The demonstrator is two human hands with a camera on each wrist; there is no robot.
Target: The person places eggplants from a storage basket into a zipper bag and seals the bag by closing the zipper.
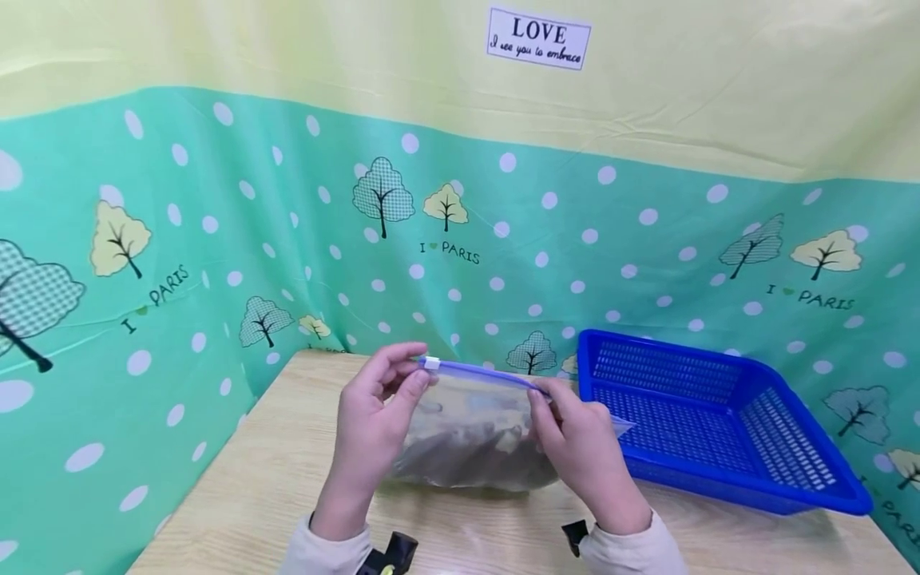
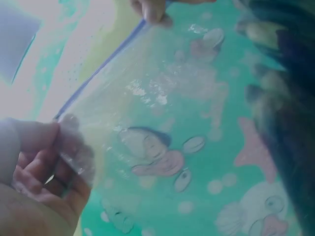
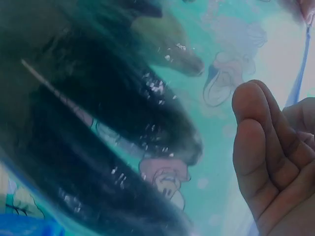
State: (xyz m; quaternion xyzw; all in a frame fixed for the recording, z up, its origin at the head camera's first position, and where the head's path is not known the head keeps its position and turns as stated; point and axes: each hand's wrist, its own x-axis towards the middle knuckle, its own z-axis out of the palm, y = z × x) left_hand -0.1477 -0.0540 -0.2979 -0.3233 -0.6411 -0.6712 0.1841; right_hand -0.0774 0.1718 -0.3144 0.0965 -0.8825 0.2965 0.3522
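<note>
A clear slider zip bag [image 1: 467,447] stands on the table in the head view, its purple-blue zip strip [image 1: 481,371] along the top. Inside lie several dark, elongated pieces [image 3: 162,118] with rounded tips; their kind cannot be told. A white slider [image 1: 432,363] sits at the strip's left end. Here the left hand [image 1: 370,419] pinches the bag's top corner between thumb and forefinger, beside the slider. Toward the strip's other end, the right hand [image 1: 585,447] pinches it with thumb and forefinger. Part of the bag's right side is hidden behind that hand.
Just right of the bag stands a blue plastic basket [image 1: 661,371] with perforated walls. The wooden table [image 1: 251,471] reaches back to a green and yellow printed curtain [image 1: 460,303]. Black wrist mounts [image 1: 391,555] show at the sleeves.
</note>
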